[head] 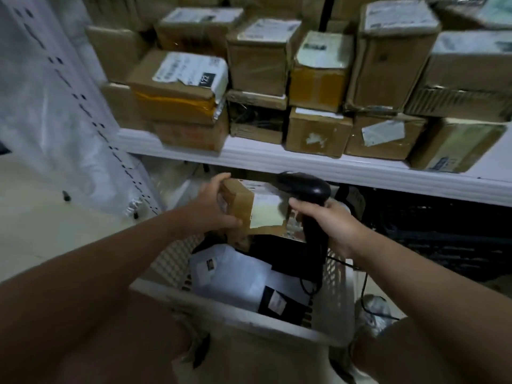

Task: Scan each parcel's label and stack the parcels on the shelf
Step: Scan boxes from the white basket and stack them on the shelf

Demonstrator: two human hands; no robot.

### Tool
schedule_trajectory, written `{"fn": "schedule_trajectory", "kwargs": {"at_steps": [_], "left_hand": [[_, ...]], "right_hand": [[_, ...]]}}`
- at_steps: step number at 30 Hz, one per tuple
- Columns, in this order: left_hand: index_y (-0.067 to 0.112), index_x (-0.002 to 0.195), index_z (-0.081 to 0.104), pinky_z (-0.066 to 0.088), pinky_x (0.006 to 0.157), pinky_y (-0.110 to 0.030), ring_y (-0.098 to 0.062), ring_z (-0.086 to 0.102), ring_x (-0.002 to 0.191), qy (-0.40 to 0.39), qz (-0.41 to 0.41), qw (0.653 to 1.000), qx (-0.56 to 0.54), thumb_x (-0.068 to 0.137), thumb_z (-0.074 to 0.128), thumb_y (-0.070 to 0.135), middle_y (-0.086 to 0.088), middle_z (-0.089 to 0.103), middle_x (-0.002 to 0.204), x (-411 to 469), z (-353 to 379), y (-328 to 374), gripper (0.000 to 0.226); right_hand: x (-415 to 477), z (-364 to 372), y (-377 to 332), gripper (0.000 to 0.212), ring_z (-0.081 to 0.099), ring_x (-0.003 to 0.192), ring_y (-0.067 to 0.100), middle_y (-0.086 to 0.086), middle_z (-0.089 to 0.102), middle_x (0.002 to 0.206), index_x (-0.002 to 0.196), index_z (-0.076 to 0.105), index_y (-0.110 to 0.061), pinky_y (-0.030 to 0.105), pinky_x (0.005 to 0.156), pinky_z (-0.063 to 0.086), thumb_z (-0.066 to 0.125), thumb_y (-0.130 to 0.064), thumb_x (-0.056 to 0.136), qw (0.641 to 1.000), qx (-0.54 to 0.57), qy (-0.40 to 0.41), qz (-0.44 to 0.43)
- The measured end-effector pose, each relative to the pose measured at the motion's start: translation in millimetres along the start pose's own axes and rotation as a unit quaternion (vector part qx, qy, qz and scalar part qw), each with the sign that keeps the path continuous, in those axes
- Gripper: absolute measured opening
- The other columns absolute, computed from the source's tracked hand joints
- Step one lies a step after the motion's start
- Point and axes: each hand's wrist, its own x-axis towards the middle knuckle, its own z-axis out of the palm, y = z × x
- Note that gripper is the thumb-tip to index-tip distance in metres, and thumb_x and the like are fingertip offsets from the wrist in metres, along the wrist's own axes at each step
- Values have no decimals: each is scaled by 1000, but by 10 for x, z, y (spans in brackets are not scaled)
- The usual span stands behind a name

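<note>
Label [264,214] print on the held parcel [249,209] is too blurred to read.

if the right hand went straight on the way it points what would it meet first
Probably the cardboard parcel the left hand holds; the right hand, gripping the scanner, points at its label, though depth is unclear.

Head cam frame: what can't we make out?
Head view:
1. Text on the white label of the brown cardboard parcel: blurred.
2. Trigger of the black handheld scanner: covered by the right hand.
3. Parcel's left end: hidden by the left hand.
4. Bottom of the white plastic basket: buried under white mailer bags.
</note>
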Motion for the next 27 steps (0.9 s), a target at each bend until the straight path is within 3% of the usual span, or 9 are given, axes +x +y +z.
{"fn": "schedule_trajectory", "kwargs": {"at_steps": [3, 8, 12, 15, 17, 19, 22, 25, 27], "left_hand": [[47, 119, 28, 46, 95, -34, -18, 41, 119, 2, 58, 998, 12, 61, 89, 15, 0, 30, 127, -237, -25, 114, 90], [42, 115, 34, 50, 84, -19, -9, 50, 115, 50, 97, 994, -16, 58, 91, 32, -3, 39, 130, -370, 153, 25, 82], [23, 116, 34, 54, 65, -20, 2, 64, 80, 83, 14, 974, -211, 95, 57, 17, -3, 54, 113, -412, 208, 108, 31], [20, 129, 37, 55, 87, -36, -18, 66, 102, 58, -86, 939, -328, 91, 63, 17, -10, 59, 122, -335, 111, 78, 46], [16, 129, 48, 51, 96, -38, -23, 64, 109, -21, -111, 944, -310, 90, 64, 18, -11, 63, 124, -308, 68, 44, 42], [18, 128, 50, 54, 89, -36, -24, 66, 107, -58, -133, 954, -263, 84, 70, 20, -9, 64, 120, -282, 80, -33, 48], [22, 127, 44, 58, 72, -32, -21, 67, 93, -1, -143, 969, -199, 81, 74, 12, -4, 60, 113, -256, 70, -110, 55], [20, 122, 44, 56, 57, -23, -13, 64, 82, 32, -128, 975, -178, 82, 72, 6, -2, 56, 109, -223, 17, -191, 50], [22, 114, 45, 59, 61, -26, -14, 63, 84, 42, -128, 976, -172, 82, 72, 7, -2, 56, 108, -207, -24, -257, 44]], "right_hand": [[-165, 79, -74, 23, 65, 99, 22, 4, 70, 104, 108, 69, -19, 41, 83, 54, 72, -22, 85, 999, 28, -24, -32], [-230, 220, 80, 21, 68, 99, 24, 5, 73, 103, 108, 67, -14, 48, 92, 51, 69, -13, 87, 992, 107, 34, -63], [-237, 324, 171, 17, 69, 97, 22, 3, 75, 98, 102, 69, -15, 48, 94, 51, 70, -8, 86, 990, 81, 39, -111], [-211, 351, 186, 19, 70, 95, 15, -1, 76, 95, 98, 70, -18, 40, 94, 54, 71, -6, 85, 987, 61, 48, -141], [-171, 330, 178, 20, 71, 90, 8, -8, 76, 88, 96, 69, -22, 36, 92, 54, 71, -6, 85, 987, 39, 48, -147], [-127, 305, 181, 18, 70, 91, 9, -7, 75, 90, 97, 69, -23, 34, 91, 53, 74, -13, 83, 987, -13, 58, -148], [-64, 292, 202, 41, 64, 101, 15, 5, 67, 107, 106, 61, -19, 31, 91, 48, 81, -33, 74, 959, -180, 119, -185], [-95, 305, 188, 18, 61, 78, 6, -3, 66, 78, 84, 65, -21, 23, 69, 44, 78, -32, 78, 938, -271, 107, -186], [-150, 319, 188, 11, 59, 74, 0, -3, 68, 76, 81, 69, -22, 22, 65, 43, 75, -31, 81, 932, -303, 89, -180]]}}
